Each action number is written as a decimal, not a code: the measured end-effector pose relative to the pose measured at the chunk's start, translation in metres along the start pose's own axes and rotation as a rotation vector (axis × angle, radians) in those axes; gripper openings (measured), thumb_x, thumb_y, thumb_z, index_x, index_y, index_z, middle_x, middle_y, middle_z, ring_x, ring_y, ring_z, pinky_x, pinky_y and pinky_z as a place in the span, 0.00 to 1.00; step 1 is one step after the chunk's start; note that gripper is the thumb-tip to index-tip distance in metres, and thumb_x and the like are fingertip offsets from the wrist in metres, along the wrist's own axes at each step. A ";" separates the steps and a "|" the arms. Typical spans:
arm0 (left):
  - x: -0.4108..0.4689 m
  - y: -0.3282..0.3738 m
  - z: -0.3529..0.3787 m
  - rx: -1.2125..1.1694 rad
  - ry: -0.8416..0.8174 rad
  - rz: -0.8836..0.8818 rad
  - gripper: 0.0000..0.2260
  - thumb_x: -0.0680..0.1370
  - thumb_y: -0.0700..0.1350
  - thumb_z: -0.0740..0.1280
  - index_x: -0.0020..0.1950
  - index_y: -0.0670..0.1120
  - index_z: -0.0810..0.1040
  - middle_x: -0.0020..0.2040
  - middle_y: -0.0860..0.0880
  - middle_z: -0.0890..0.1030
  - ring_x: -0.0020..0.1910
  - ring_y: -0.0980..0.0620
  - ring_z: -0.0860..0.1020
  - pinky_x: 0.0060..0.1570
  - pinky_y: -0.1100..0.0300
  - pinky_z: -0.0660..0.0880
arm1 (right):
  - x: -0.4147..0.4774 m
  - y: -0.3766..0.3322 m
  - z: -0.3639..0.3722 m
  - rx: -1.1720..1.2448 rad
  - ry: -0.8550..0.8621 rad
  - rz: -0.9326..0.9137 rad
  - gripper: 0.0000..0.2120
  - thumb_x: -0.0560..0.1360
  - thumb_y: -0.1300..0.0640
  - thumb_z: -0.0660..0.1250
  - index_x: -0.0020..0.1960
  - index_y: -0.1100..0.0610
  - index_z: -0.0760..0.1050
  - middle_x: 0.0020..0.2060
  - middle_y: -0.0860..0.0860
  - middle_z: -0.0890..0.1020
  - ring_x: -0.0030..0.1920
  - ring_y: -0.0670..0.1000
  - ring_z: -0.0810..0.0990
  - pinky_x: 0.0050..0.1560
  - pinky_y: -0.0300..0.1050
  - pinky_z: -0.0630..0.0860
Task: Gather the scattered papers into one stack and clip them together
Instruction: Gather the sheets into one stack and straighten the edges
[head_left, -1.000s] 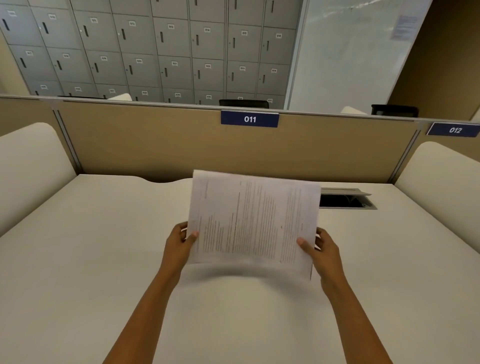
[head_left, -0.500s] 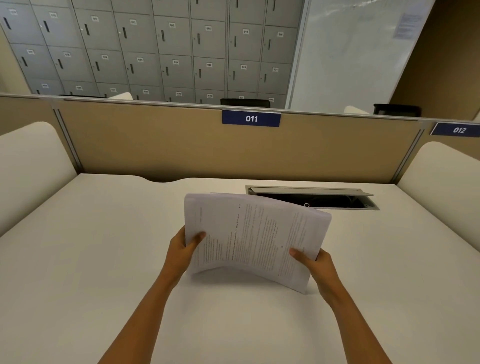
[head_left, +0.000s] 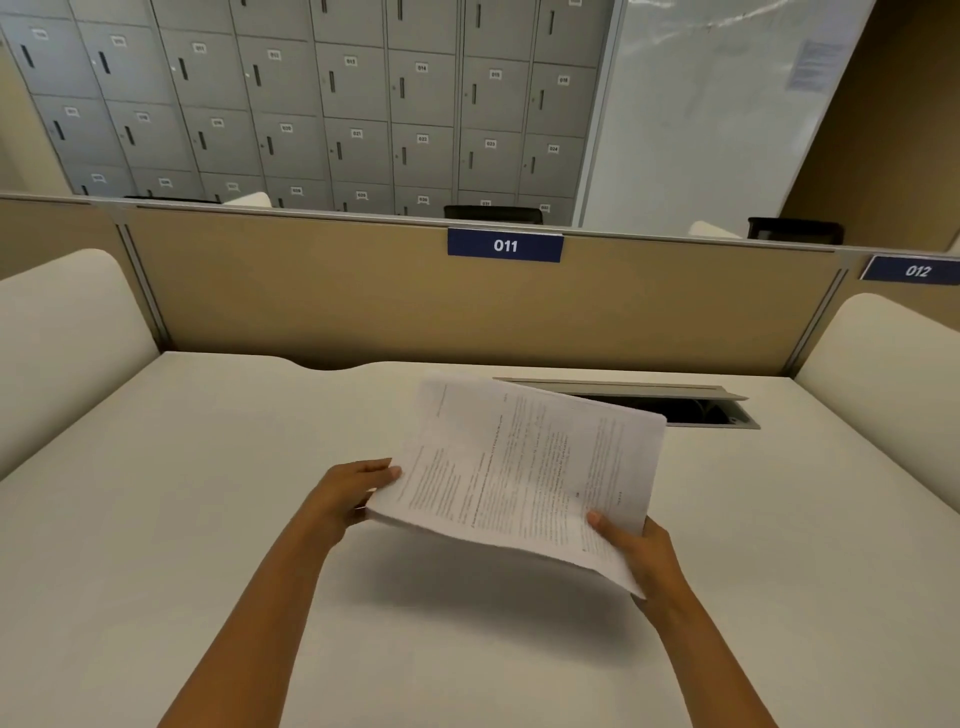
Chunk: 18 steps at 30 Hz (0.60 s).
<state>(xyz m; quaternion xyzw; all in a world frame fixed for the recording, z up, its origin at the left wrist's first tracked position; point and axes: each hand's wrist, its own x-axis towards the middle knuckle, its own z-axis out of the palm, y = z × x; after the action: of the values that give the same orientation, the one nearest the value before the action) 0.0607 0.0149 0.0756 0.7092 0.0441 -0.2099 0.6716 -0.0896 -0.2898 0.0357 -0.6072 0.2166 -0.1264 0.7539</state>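
Note:
A stack of printed white papers (head_left: 524, 467) hangs above the middle of the white desk (head_left: 208, 493), tilted with its left side higher and turned slightly clockwise. My left hand (head_left: 350, 493) holds the stack's left edge, thumb on top. At the lower right corner my right hand (head_left: 639, 551) grips the stack, thumb on the top sheet and fingers beneath. No clip is in view.
An open cable tray (head_left: 675, 405) is set into the desk behind the papers. A tan partition (head_left: 311, 291) with a blue "011" label (head_left: 505, 245) closes the far edge. Cream side dividers (head_left: 62, 338) stand left and right. Grey lockers lie beyond.
The stack went from held upright to lowered and flatter, then shifted right and tilted. My left thumb slid to the stack's left edge, while my right hand kept its hold.

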 end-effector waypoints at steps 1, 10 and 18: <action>-0.001 0.001 -0.003 -0.122 0.025 -0.019 0.11 0.74 0.41 0.70 0.56 0.42 0.79 0.47 0.45 0.83 0.43 0.49 0.80 0.40 0.58 0.76 | -0.003 0.002 0.003 0.040 0.026 0.001 0.19 0.68 0.62 0.73 0.58 0.59 0.76 0.49 0.55 0.85 0.48 0.57 0.84 0.44 0.50 0.83; -0.025 -0.002 0.068 -0.549 0.255 0.058 0.15 0.79 0.40 0.63 0.65 0.40 0.72 0.55 0.44 0.78 0.50 0.46 0.76 0.51 0.54 0.74 | -0.051 0.030 0.097 0.371 0.271 0.078 0.25 0.69 0.66 0.73 0.65 0.64 0.72 0.58 0.58 0.80 0.56 0.58 0.79 0.63 0.55 0.73; -0.030 0.002 0.076 -0.537 0.183 0.079 0.14 0.79 0.40 0.61 0.65 0.44 0.73 0.55 0.44 0.79 0.53 0.43 0.78 0.53 0.50 0.76 | -0.071 0.041 0.127 0.515 0.244 0.158 0.16 0.69 0.65 0.73 0.51 0.50 0.75 0.53 0.53 0.82 0.53 0.58 0.81 0.58 0.60 0.77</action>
<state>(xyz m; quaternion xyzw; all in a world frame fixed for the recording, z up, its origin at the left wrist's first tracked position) 0.0159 -0.0525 0.0877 0.5234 0.1308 -0.0994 0.8361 -0.0936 -0.1390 0.0297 -0.3576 0.3131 -0.1901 0.8590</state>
